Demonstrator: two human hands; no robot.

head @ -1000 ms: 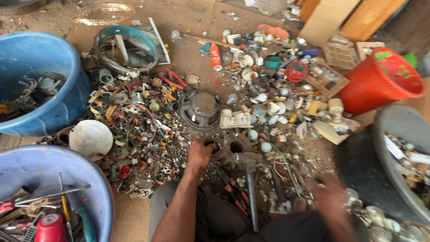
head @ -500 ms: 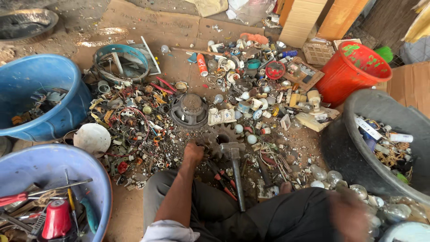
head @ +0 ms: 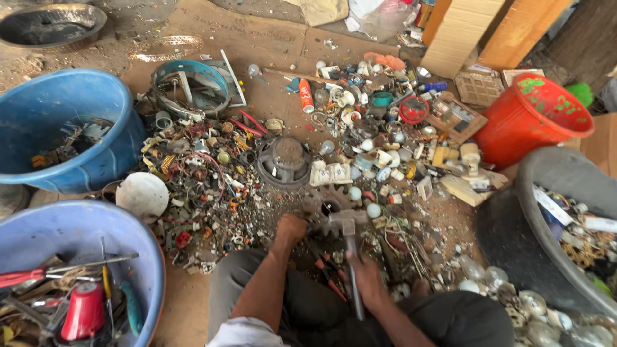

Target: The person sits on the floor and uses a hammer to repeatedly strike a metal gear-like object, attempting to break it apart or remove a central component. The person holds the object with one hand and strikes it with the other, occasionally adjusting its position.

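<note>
Right hand clamped on the handle of a grey steel hammer, head resting just beside a rusty toothed gear wheel. Left hand fisted down in the scrap beside the gear; can't tell what it's pinching.

Containers:
- Deep blue plastic tub, far left: loose dark metal bits at the bottom.
- Pale blue plastic basin, near left: pliers, screwdrivers, red-handled tools, a red cap.
- Red plastic bucket, right: contents hidden.
- Dark grey basin, far right: mixed metal fittings and paper scraps.
- Dented metal pan, top left corner: looks dirt-filled.

White dome-shaped cover sits between the two blue tubs. Black round speaker frame sits mid-heap.

Room: scrap heap runs tub to bucket, tight on both sides. Bare brown floor only at the top centre and a strip bottom left of the knee.
</note>
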